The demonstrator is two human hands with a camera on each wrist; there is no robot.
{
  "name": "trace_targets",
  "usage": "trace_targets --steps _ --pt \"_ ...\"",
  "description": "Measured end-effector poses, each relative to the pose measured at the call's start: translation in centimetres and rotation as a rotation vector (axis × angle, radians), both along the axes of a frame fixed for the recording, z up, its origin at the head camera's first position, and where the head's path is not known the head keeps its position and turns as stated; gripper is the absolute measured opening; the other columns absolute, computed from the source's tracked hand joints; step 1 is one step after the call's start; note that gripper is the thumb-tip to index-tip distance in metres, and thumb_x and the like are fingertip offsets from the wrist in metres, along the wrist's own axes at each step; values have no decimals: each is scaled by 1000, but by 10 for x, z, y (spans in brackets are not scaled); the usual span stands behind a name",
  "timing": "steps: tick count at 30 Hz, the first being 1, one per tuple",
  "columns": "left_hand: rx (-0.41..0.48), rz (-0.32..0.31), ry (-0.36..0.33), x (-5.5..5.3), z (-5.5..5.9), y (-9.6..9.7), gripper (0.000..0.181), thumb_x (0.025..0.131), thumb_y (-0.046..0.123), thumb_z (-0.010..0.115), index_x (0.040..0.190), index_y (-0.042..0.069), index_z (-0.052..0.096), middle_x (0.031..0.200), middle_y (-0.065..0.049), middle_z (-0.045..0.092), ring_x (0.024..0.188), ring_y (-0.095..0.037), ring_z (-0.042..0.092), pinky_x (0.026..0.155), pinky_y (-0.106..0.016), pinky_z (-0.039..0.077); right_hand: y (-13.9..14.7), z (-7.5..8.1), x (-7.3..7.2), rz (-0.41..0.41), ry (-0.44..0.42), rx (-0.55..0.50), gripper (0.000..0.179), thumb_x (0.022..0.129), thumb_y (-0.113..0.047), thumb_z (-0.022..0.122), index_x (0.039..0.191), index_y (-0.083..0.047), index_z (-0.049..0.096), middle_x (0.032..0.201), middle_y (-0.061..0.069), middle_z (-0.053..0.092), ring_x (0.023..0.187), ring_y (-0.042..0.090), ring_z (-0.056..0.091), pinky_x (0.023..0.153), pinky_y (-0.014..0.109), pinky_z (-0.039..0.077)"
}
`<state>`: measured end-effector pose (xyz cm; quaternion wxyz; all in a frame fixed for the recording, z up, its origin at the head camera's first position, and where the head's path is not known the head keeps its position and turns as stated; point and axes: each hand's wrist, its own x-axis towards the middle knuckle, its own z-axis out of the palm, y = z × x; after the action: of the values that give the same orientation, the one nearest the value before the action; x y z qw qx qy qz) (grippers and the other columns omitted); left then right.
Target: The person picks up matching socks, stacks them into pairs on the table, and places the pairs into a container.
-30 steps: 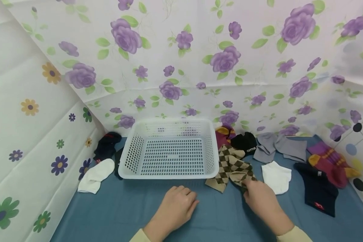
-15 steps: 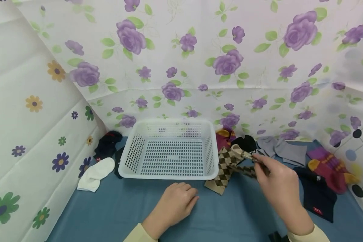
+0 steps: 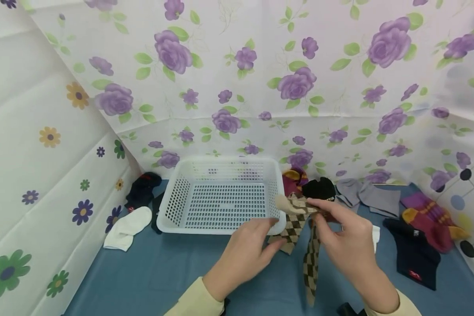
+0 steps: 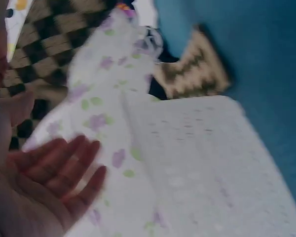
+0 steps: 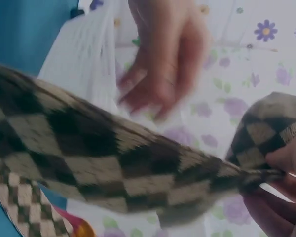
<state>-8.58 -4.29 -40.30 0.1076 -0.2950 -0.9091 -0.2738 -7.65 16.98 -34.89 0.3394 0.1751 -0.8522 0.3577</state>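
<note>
Right of centre, the right grip pinches a checkered sock, one end dangling beneath. Lower centre, the left grip, fingers loose, overlaps the near rim of a white plastic basket, its perforated floor showing.

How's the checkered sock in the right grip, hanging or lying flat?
Hanging: the right grip pinches the checkered sock, and its long end dangles below.

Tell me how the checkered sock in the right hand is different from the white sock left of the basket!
The checkered sock has tan and dark checks; the white sock looks plain. The checkered sock is pinched by the right hand, with part dangling; the white sock lies on the blue cloth, untouched. Both are socks.
</note>
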Motion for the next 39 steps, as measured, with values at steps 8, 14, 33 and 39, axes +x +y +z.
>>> trace_targets --steps 8,14,33,39 --pt "258 -87 -158 -10 14 19 59 86 46 62 138 34 37 131 9 52 118 -5 52 93 -26 48 -4 -7 3 248 -283 -108 37 89 4 55 113 -23 62 110 -3 66 90 2 66 65 21 54" --pt "346 -136 -175 -12 15 22 39 89 40 60 125 30 50 116 10 61 105 1 59 85 -17 49 -3 -5 0 306 -350 -147 38 90 -4 59 123 -24 59 118 -2 63 96 4 64 67 24 56" --pt "432 -55 -399 -8 10 -10 18 82 34 71 100 29 68 87 9 70 43 1 49 47 -19 45 12 12 3 297 -356 -356 27 84 1 66 110 -2 67 99 -11 70 89 7 65 72 20 53" --pt "464 -31 -439 -11 9 -30 22 81 36 71 70 21 60 56 6 48 44 -10 30 44 -23 32 20 19 5 318 -327 -496 25 85 6 63 110 9 64 96 -10 71 85 7 66 72 20 54"
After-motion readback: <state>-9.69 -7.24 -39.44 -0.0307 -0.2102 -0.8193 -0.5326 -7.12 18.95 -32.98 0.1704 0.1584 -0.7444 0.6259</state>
